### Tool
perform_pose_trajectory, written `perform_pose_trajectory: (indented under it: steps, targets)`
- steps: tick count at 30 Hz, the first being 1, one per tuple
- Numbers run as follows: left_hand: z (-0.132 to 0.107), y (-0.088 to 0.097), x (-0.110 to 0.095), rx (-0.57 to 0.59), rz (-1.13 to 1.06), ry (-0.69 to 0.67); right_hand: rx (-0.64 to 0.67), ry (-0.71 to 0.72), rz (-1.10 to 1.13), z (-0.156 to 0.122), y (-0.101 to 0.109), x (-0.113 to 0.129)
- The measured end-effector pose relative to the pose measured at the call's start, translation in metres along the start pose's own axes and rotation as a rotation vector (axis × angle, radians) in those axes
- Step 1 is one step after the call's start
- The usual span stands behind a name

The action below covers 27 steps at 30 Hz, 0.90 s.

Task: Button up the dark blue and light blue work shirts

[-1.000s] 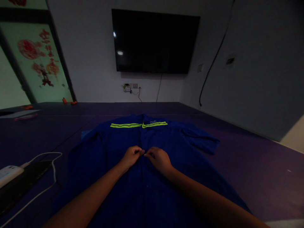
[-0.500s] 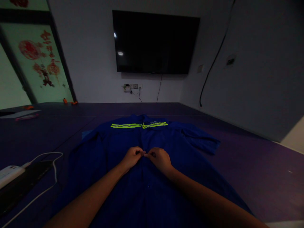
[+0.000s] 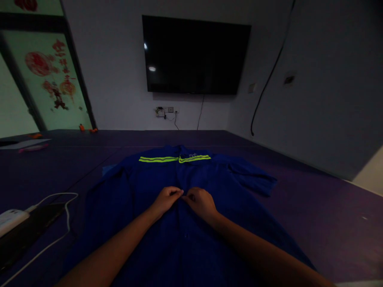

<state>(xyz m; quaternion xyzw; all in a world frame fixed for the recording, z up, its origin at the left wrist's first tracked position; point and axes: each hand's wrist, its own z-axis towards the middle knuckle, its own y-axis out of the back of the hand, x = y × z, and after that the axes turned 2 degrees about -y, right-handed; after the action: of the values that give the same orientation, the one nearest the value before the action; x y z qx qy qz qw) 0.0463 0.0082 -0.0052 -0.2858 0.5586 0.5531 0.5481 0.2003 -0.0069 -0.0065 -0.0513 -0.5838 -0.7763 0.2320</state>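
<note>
A blue work shirt (image 3: 140,187) with a yellow-green reflective stripe (image 3: 175,159) across the chest lies spread flat on a dark purple surface (image 3: 314,207), collar away from me. My left hand (image 3: 166,199) and my right hand (image 3: 201,202) meet at the shirt's centre front, fingertips almost touching. Both pinch the fabric along the front placket; what is between the fingertips is too small and dark to make out.
A white power strip (image 3: 10,220) with a white cable (image 3: 64,199) and a dark flat object (image 3: 30,231) lie at the left. A black wall screen (image 3: 196,56) hangs ahead. A decorated glass door (image 3: 44,79) stands at the far left. Papers (image 3: 24,143) lie far left.
Both hands stay pinched at the shirt's centre front with only slight finger movement. The view has tilted a little.
</note>
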Motion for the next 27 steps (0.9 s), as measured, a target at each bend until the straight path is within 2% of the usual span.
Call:
perform_pose_trajectory:
  steps: [7,12,20,23,27]
  targets:
    - [-0.002,-0.001,-0.005,0.008,-0.095,0.033,-0.022,0.025,0.007,-0.004,0.004,0.001]
    - [-0.006,-0.002,-0.006,0.008,-0.066,0.040,-0.053,0.042,0.023,-0.007,0.005,0.001]
    - [-0.027,-0.002,-0.007,-0.034,-0.028,0.196,0.088,0.062,0.278,-0.023,-0.002,-0.004]
    - [-0.035,0.000,-0.013,0.020,-0.030,0.289,0.136,0.077,0.317,-0.034,0.000,-0.004]
    - [-0.041,0.003,-0.020,0.163,-0.020,0.396,0.220,0.142,0.320,-0.048,0.008,0.000]
